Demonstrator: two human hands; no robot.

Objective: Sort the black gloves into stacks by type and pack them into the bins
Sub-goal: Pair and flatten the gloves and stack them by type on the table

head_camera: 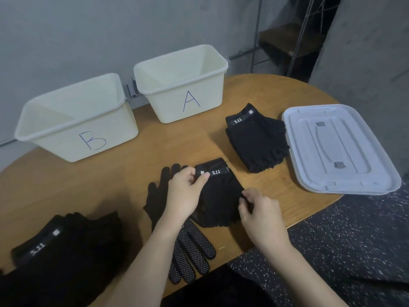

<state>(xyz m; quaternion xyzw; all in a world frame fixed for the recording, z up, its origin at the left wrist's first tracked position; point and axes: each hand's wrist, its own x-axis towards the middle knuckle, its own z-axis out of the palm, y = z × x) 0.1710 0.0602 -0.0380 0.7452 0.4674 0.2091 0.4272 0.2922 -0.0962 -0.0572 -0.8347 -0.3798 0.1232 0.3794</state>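
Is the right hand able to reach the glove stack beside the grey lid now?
Probably yes: bare table lies between the right hand and the stack, but that hand pinches a fingerless glove.

left hand (184, 191) pinching, right hand (257, 207) pinching

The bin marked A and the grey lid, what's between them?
A stack of black fingerless gloves on the brown wooden table, seen in the head view.
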